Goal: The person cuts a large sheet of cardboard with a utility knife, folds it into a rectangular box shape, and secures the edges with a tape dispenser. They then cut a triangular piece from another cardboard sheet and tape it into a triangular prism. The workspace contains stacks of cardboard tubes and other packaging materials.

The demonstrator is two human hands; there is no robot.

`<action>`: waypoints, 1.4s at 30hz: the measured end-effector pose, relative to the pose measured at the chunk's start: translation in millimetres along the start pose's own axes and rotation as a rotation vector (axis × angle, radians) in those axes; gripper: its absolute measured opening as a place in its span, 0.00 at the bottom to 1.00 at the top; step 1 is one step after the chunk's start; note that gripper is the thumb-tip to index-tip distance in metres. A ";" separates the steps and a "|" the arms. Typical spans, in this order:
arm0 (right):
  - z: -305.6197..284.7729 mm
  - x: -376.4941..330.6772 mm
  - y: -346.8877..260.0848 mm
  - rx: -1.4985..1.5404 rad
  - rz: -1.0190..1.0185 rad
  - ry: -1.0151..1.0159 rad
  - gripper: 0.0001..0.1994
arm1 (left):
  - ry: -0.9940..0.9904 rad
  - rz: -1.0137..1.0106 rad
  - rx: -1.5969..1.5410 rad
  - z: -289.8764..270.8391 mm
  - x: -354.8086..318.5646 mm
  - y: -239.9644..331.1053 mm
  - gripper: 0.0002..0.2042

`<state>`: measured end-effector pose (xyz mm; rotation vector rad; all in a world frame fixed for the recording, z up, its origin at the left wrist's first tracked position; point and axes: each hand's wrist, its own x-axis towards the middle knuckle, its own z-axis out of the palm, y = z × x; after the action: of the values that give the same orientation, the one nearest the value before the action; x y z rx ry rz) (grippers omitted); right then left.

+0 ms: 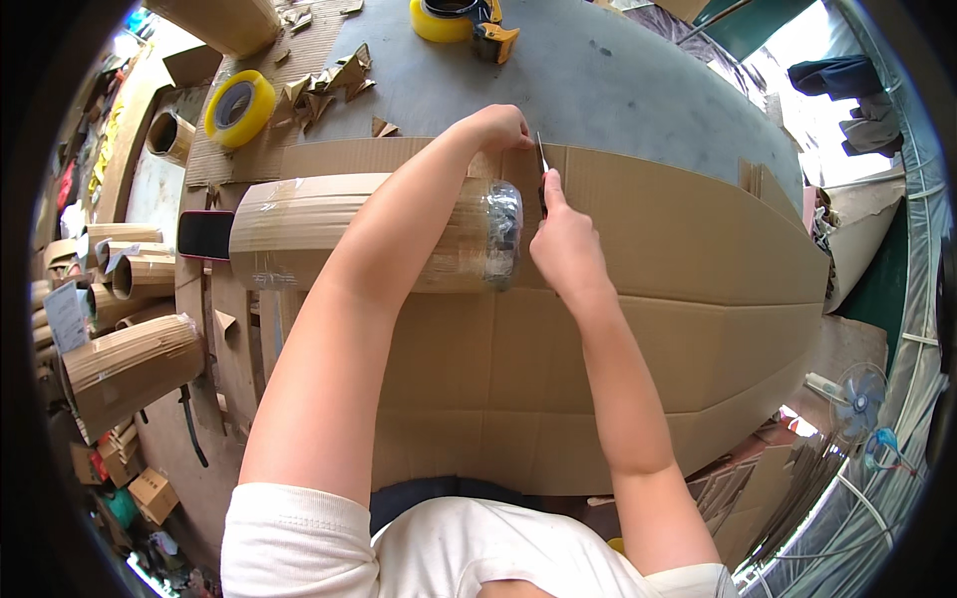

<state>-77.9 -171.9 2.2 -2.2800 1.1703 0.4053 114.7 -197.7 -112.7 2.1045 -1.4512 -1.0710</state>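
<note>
A large flat cardboard sheet (658, 249), creased across, lies in front of me. My right hand (570, 244) is closed around a knife (540, 151), its thumb along the knife and the blade pointing away near the sheet's far edge. Just left of the blade, my left hand (495, 128) has its fingers closed at that far edge, seemingly pinching the cardboard; the fingertips are partly hidden. Beneath my left forearm lies a cardboard-wrapped roll (299, 224), bound with clear tape, its right end covered in clear film.
A yellow-cored tape roll (239, 108) and torn cardboard scraps (334, 85) lie at the far left. Beyond my hands sits a tape dispenser (492, 42) by another roll. A phone (205, 235) touches the wrapped roll's left end. A fan (857, 399) stands at right.
</note>
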 end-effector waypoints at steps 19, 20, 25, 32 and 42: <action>-7.3 6.5 5.2 -0.085 -0.002 -0.012 0.32 | -0.080 -0.070 -0.038 -9.9 -4.3 15.4 0.14; -5.7 3.2 5.8 -0.061 0.023 -0.041 0.32 | -0.103 -0.056 -0.019 -9.7 -3.9 14.1 0.14; -10.5 14.1 3.5 0.033 0.031 -0.044 0.31 | -0.106 -0.032 0.081 -9.2 -2.8 20.9 0.15; -0.2 -21.0 14.5 -0.028 -0.014 -0.046 0.34 | -0.064 -0.009 -0.021 -15.9 -6.0 13.1 0.16; 3.0 -43.9 17.4 -0.062 -0.004 -0.055 0.34 | -0.113 -0.135 0.301 -23.0 -21.6 38.2 0.25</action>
<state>-117.5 -149.8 15.6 -2.3086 1.1399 0.5060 104.2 -196.2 -64.3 2.4147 -1.6301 -1.0933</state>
